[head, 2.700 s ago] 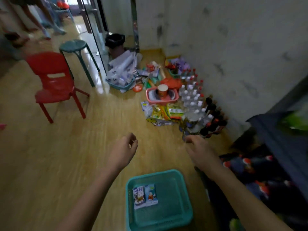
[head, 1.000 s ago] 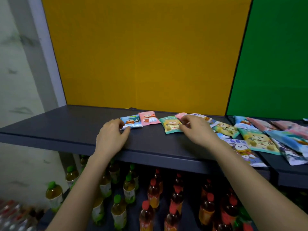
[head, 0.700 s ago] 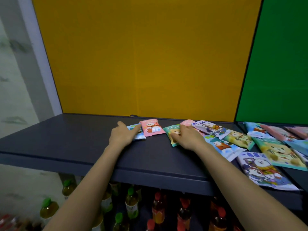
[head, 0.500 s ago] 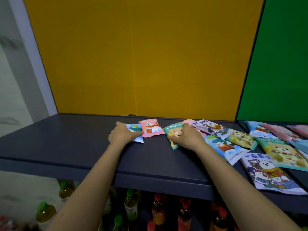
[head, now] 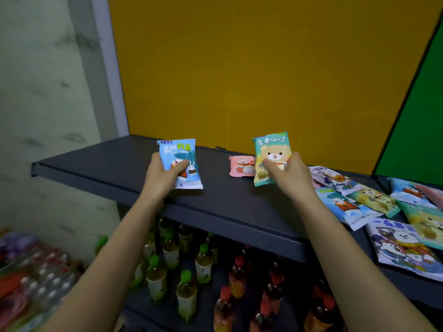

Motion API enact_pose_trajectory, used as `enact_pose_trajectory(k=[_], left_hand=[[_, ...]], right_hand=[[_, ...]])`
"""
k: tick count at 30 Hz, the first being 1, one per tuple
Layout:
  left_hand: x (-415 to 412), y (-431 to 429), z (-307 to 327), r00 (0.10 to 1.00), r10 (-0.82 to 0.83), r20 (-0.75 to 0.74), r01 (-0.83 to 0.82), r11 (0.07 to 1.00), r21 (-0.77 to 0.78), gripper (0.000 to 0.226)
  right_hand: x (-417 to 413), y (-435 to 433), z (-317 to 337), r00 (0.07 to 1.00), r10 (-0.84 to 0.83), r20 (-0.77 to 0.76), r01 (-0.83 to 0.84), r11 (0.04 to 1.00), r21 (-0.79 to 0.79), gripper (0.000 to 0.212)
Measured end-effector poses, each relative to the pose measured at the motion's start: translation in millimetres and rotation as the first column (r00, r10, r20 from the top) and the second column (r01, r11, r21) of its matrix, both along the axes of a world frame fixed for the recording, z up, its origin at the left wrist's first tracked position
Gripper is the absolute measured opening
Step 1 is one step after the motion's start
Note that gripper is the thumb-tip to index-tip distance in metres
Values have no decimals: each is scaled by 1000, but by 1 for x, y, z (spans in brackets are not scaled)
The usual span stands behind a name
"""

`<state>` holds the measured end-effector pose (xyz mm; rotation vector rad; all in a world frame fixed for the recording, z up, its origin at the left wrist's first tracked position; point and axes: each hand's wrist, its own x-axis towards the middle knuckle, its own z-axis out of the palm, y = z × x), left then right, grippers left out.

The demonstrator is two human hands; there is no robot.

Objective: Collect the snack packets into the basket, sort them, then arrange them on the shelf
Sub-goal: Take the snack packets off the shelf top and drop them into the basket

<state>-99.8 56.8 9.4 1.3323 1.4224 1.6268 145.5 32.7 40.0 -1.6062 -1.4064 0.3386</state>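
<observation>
My left hand [head: 161,176] grips a blue snack packet [head: 182,159] with a rabbit picture and holds it upright above the dark shelf [head: 115,168]. A green packet [head: 271,154] with a bear picture is held upright in my right hand [head: 291,174]. Between the two hands a pink packet [head: 241,166] lies flat on the shelf. To the right, several more packets [head: 354,200] lie overlapping on the shelf. The basket is out of view.
A yellow panel [head: 239,68] backs the shelf and a green panel [head: 422,116] stands to its right. Bottled drinks [head: 187,271] fill the lower shelf. A marbled wall [head: 43,92] is on the left, with wrapped bottles [head: 31,271] below it.
Both hands were pressing packets flat on the shelf half a second ago. Now each has lifted its packet upright off the shelf. The view has shifted to the right.
</observation>
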Motion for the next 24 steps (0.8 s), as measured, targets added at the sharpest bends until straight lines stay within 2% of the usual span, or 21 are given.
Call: enact_pose_trajectory(k=[3,7,10,14,17,21,24], left_hand=[[-37,-48,-14,992,113,54,-112,994,-14,29],[-93,-131,-42,951,296,89,-294,955,-33,19],[-141,-204,-74,875,481,48,-473,872,-125,11],[-191,-301,-122,745,667,25,-637,722,-270,11],[-215,-366,-164,684,729,31,-663,639,-391,14],[-242,-435,-224,588,806,71,-672,536,-511,10],[-262,-472,-269,556,823,117,-636,513,-576,9]], right_hand=[[-43,-16,-4,967,224,-119,-219,974,54,41],[-118,-45,-31,857,486,-170,-491,871,12,41],[-177,-69,-68,763,607,-221,-631,774,-54,42],[-252,-116,-125,583,728,-361,-806,574,-144,34],[-301,-156,-174,491,748,-447,-871,419,-256,31],[-354,-204,-242,462,753,-468,-872,290,-394,24],[-387,-230,-291,467,742,-481,-848,224,-480,23]])
